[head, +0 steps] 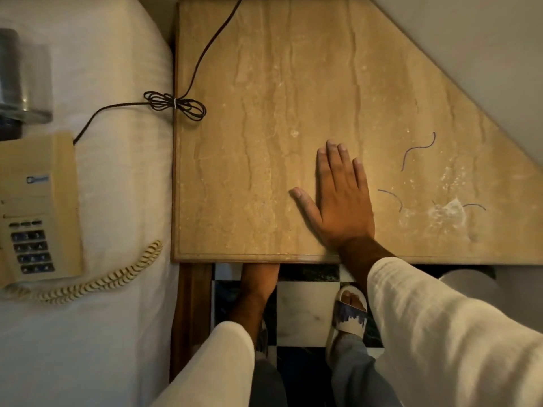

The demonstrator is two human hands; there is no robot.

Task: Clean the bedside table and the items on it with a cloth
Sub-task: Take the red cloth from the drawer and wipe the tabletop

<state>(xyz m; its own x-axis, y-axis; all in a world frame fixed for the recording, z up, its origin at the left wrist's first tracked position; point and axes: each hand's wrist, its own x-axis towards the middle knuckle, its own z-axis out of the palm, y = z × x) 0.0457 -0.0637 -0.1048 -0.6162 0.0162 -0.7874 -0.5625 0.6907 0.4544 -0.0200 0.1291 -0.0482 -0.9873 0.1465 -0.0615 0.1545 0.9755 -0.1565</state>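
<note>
The bedside table [264, 113] has a beige marble-patterned top cut off at an angle on the right. My right hand [338, 201] lies flat, palm down, on the top near its front edge and holds nothing. My left forearm [255, 289] reaches under the front edge, and the top hides that hand. Thin blue threads [417, 151] and a patch of white dust [446, 212] lie to the right of my right hand. No cloth is in view.
A beige telephone [35, 207] with a coiled cord [117, 277] rests on the white bed [117, 171] at left, below a blurred dark cylinder [17, 83]. Its bundled dark cable [176, 104] crosses the table's left edge. A wall [470, 54] borders the angled side.
</note>
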